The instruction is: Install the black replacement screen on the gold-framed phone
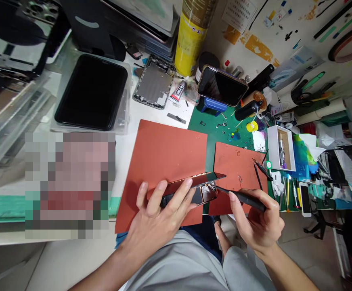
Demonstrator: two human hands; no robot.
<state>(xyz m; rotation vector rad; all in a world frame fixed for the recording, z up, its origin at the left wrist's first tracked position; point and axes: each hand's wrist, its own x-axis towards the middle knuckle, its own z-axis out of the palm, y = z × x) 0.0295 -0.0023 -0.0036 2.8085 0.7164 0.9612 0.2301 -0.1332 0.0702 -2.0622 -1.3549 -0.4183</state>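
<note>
My left hand [160, 214] grips an opened smartphone [198, 197] above the red-brown mat [170, 153]. Its fingers lie across the phone's screen [208, 177], which is tilted up from the body, leaving the inner parts uncovered at the right end. Black tweezers [248, 199] are held in my right hand [262, 222], between thumb and fingers. Their thin tip points left into the uncovered end of the phone, at or close to the small metal parts there. Whether the tip touches or pinches anything is too small to tell.
A second red-brown mat [230, 161] carries small parts and thin tools. Behind stand a phone on a blue stand [214, 106], a glue tube [179, 91] and a yellow can [191, 40]. A tablet [93, 93] lies left; a white box [281, 147] stands right. A patch at left is blurred.
</note>
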